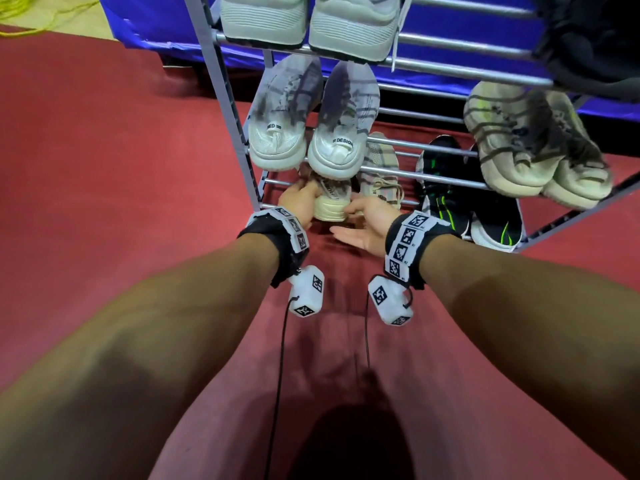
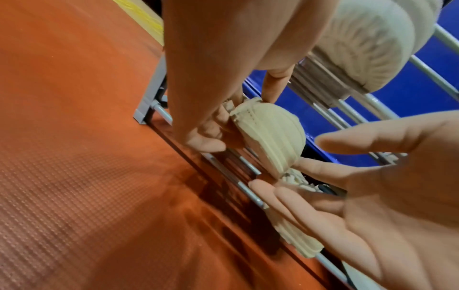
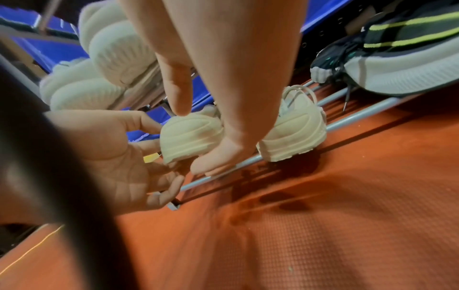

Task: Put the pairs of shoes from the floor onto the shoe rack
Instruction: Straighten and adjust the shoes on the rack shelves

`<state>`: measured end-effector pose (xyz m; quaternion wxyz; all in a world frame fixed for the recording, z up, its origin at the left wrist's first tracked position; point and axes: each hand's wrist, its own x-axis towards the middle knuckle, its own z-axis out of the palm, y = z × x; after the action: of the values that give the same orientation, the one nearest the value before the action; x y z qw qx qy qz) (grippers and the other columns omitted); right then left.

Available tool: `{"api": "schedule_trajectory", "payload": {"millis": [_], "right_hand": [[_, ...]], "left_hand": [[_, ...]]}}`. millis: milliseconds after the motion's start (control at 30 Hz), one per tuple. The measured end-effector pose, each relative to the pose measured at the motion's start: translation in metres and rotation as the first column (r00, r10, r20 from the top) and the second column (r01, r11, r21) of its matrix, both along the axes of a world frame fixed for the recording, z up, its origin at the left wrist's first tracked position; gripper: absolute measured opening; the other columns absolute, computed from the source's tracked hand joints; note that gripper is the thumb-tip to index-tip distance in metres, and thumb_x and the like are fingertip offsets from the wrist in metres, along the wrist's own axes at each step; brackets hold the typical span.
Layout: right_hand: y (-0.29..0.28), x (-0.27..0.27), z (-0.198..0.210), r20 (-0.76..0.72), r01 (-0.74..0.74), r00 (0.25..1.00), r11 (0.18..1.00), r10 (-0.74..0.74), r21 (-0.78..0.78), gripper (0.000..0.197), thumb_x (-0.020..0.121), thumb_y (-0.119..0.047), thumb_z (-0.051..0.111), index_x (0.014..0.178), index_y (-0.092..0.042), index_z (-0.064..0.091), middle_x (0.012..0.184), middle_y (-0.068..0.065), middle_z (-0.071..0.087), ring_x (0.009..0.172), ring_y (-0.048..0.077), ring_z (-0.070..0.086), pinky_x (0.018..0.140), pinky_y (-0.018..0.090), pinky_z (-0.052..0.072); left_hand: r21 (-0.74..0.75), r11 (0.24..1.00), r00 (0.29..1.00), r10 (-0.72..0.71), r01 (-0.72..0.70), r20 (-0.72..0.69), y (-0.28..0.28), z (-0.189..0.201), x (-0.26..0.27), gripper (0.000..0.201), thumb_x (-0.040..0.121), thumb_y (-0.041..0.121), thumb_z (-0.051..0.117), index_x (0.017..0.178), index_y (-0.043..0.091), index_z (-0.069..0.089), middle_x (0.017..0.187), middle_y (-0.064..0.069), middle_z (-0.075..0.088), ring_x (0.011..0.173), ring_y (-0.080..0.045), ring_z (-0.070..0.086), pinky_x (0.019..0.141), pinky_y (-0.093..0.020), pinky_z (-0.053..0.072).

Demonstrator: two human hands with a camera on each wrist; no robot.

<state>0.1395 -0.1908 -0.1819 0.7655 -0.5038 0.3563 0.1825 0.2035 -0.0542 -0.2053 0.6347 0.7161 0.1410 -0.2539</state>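
A cream sneaker lies heel toward me at the left end of the grey shoe rack's bottom tier. My left hand grips its heel, thumb on top and fingers curled round the side, as the left wrist view shows on the ribbed sole. My right hand is just right of the heel, palm up and fingers straight, its thumb against the heel. The matching cream sneaker sits on the same rods directly to the right.
A black pair with green stripes fills the bottom tier's right side. White-grey sneakers and a beige striped pair hang over the middle tier, pale ones on top. Red mat floor spreads in front.
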Motion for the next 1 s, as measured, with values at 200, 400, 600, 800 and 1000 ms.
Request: {"api": "schedule_trajectory", "payload": {"millis": [200, 400, 600, 800, 1000], "right_hand": [[0.000, 0.006, -0.013, -0.032, -0.157, 0.988, 0.963, 0.154, -0.218, 0.059, 0.092, -0.010, 0.052, 0.144, -0.036, 0.041, 0.119, 0.010, 0.063, 0.095, 0.031, 0.072, 0.069, 0.034, 0.061], [-0.020, 0.009, -0.021, -0.054, -0.104, 0.994, 0.969, 0.094, -0.226, 0.061, 0.096, -0.008, 0.054, 0.145, -0.028, 0.023, 0.105, 0.022, 0.072, 0.092, 0.036, 0.073, 0.075, 0.038, 0.062], [-0.041, 0.006, -0.036, -0.261, -0.371, 0.928, 0.618, 0.264, -0.693, 0.061, 0.086, -0.032, 0.073, 0.129, 0.001, 0.045, 0.144, 0.024, 0.045, 0.125, 0.041, 0.052, 0.049, 0.005, 0.049], [-0.048, 0.011, -0.071, -0.061, 0.140, 0.982, 0.901, -0.180, -0.411, 0.071, 0.076, -0.018, 0.071, 0.142, -0.021, 0.045, 0.146, 0.008, 0.046, 0.099, 0.034, 0.068, 0.061, 0.042, 0.062], [-0.018, 0.028, -0.058, 0.033, 0.184, 0.983, 0.937, -0.183, -0.297, 0.058, 0.084, -0.006, 0.066, 0.138, -0.015, 0.049, 0.135, 0.011, 0.055, 0.102, 0.029, 0.066, 0.062, 0.037, 0.062]], "left_hand": [[-0.045, 0.986, 0.987, 0.162, -0.162, -0.001, 0.019, -0.022, 0.006, 0.055, 0.080, 0.010, 0.051, 0.135, 0.016, 0.057, 0.105, -0.006, 0.066, 0.093, -0.026, 0.063, 0.082, -0.040, 0.055], [-0.099, 0.983, 0.975, 0.140, -0.158, -0.170, 0.026, -0.039, 0.005, 0.073, 0.064, 0.019, 0.056, 0.135, 0.036, 0.053, 0.125, 0.000, 0.067, 0.105, -0.025, 0.067, 0.067, -0.033, 0.058], [-0.106, 0.988, 0.948, 0.076, -0.113, -0.309, 0.018, -0.027, -0.022, 0.070, 0.071, 0.029, 0.060, 0.139, 0.036, 0.041, 0.124, -0.006, 0.062, 0.089, -0.030, 0.072, 0.067, -0.041, 0.060], [-0.187, 0.965, 0.953, 0.129, -0.184, -0.274, 0.017, -0.028, -0.016, 0.059, 0.087, -0.002, 0.044, 0.133, 0.034, 0.045, 0.121, -0.010, 0.065, 0.083, -0.030, 0.075, 0.073, -0.038, 0.062], [-0.107, 0.975, 0.964, 0.170, -0.194, -0.203, 0.037, -0.030, 0.005, 0.073, 0.088, 0.002, 0.045, 0.145, 0.046, 0.036, 0.118, 0.001, 0.065, 0.080, -0.025, 0.074, 0.072, -0.034, 0.062]]}}
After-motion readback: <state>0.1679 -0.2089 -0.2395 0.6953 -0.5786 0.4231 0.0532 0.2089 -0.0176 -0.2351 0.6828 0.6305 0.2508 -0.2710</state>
